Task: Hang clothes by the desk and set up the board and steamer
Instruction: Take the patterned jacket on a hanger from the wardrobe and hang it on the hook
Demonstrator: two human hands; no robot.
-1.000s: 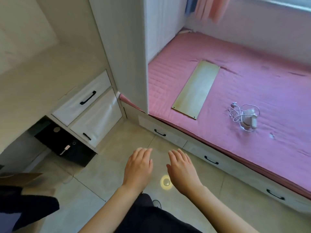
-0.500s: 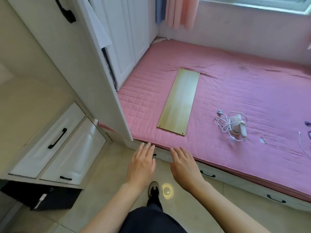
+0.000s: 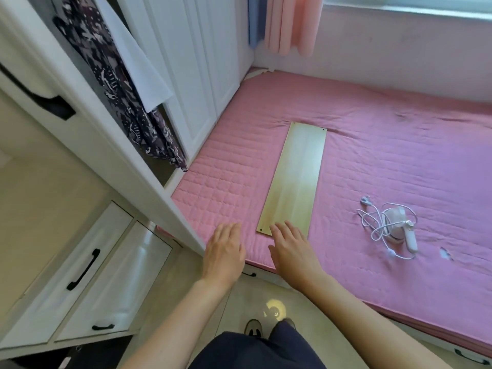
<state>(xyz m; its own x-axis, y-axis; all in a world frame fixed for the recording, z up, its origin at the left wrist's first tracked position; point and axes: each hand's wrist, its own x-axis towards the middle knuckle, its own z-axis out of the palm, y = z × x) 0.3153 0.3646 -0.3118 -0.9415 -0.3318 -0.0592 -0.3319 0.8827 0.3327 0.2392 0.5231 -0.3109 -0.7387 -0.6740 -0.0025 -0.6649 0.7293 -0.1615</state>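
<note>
Plainly the board [image 3: 294, 179] is the business now: it lies flat on the pink bed [image 3: 399, 161], its near end under the fingertips of the right hand [image 3: 291, 251], the steamer [image 3: 399, 225] well apart to the right. Both hands are flat and empty, the left hand [image 3: 225, 253] just beside. Next, I judge, comes gripping that near end.

- Bright, soft daylight enters from the window [image 3: 407, 6] at the top right and washes out the wall below it.
- The board [image 3: 295, 177] carries a pale sheen.
- A small round glare spot [image 3: 274, 307] sits on the glossy floor tiles [image 3: 186, 302].
- Shadows are faint; wide-angle bending curves the wardrobe edges, and detail is slightly soft throughout.
</note>
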